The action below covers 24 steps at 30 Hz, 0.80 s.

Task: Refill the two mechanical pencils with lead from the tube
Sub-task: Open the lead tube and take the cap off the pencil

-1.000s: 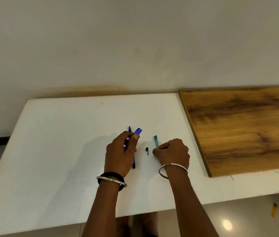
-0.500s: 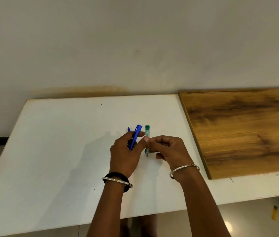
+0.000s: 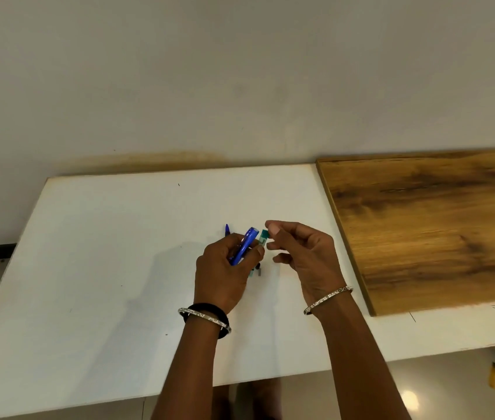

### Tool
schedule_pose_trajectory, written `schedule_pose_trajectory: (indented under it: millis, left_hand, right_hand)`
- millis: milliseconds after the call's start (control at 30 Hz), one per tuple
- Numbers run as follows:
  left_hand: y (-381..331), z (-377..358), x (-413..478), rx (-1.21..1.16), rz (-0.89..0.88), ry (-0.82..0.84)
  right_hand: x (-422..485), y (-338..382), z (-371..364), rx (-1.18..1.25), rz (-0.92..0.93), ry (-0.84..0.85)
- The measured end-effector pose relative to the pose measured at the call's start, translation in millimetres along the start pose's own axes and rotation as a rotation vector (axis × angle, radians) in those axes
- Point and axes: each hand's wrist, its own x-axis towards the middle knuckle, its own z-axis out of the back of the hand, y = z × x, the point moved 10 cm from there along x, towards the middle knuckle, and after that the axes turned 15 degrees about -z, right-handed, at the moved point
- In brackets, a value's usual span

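Holding the blue pencil [image 3: 244, 245] and now the green lead tube [image 3: 260, 239] in our closed left hand [image 3: 225, 272] above the white table [image 3: 104, 253], we pinch its cap with our right hand [image 3: 303, 256], which had lifted the tube, ready to open.

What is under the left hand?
The second blue pencil tip pokes out beyond the left hand; its barrel is covered. A small dark piece shows beside it.
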Motion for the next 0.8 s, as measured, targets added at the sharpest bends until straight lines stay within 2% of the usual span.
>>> schedule_pose_trajectory:
  millis: [500, 633, 700, 800]
  left_hand:
    - [-3.4, -1.1, -1.0, 0.134, -0.062, 0.031]
    - [3.5, 5.9, -0.5, 0.095, -0.024, -0.023]
    - [5.1, 7.0, 0.1, 0.069, -0.013, -0.036]
    - [3.7, 5.9, 0.0, 0.042, -0.008, -0.036]
  right_hand:
    - [1.8, -12.0, 10.5, 0.044, -0.043, -0.039]
    - [2.1, -10.0, 25.7, 0.135, -0.022, -0.134]
    - [0.2, -4.1, 40.0, 0.007, 0.053, -0.27]
    - [-3.5, 4.2, 46.4, -0.461, 0.163, -0.452]
